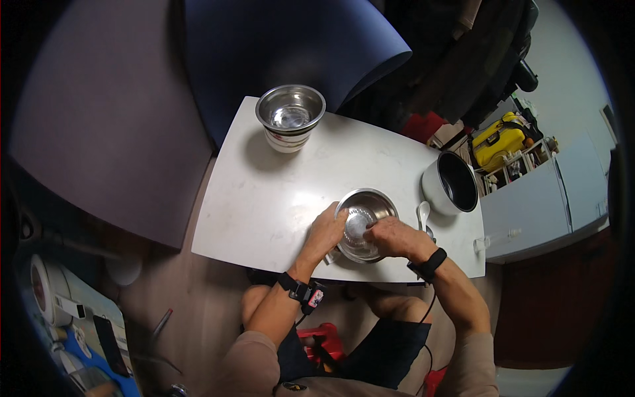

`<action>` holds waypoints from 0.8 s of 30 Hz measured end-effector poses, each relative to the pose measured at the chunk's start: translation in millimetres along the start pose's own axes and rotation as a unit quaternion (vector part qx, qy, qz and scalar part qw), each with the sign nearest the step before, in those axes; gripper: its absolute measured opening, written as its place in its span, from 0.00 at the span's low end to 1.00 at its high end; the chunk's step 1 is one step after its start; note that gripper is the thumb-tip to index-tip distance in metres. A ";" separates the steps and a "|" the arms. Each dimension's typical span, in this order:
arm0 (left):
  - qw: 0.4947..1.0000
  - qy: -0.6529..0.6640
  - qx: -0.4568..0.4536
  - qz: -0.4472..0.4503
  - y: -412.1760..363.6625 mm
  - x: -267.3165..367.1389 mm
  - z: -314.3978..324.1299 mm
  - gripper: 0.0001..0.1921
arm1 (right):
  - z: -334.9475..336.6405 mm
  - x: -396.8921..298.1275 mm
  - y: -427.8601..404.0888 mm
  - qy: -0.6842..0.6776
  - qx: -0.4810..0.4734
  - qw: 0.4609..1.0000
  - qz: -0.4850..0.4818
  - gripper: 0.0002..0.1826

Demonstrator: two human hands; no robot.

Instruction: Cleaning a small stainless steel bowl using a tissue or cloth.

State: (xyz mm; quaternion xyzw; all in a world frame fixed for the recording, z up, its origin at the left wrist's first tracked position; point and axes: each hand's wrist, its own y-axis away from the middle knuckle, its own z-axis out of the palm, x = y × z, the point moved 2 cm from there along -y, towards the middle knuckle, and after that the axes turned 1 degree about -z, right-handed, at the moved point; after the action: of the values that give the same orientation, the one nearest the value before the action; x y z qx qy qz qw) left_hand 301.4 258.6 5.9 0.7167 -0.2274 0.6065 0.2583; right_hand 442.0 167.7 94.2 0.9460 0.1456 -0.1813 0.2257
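A stainless steel bowl [366, 199] stands near the front edge of the white table [258, 213], its inside facing up. My left hand [326, 232] grips its left rim, with the thumb over the inner wall. My right hand [397, 237] reaches across the right rim, its curled fingers down inside the bowl. Whether those fingers hold anything is hidden from above. Just right of the bowl lies a white spoon [423, 212], with a darker metal utensil [429, 231] partly covered by my right wrist.
Toward the far left of the table, another steel bowl [290, 94] sits on a patterned white bowl [288, 143]. A pot with a black interior [436, 186] leans at the right edge, near a clear small container [480, 244]. A red stool [325, 342] is below.
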 end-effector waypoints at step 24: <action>0.999 -0.004 0.029 0.040 5.3 5.8 16.2 0.24 | 75.2 5.6 14.7 -0.035 0.229 0.968 0.096 0.11</action>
State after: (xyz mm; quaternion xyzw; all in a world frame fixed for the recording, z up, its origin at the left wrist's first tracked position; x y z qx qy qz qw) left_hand 311.1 244.0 9.9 0.7166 -0.2394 0.6199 0.2117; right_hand 431.4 120.1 34.8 0.9750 0.0006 -0.2208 0.0243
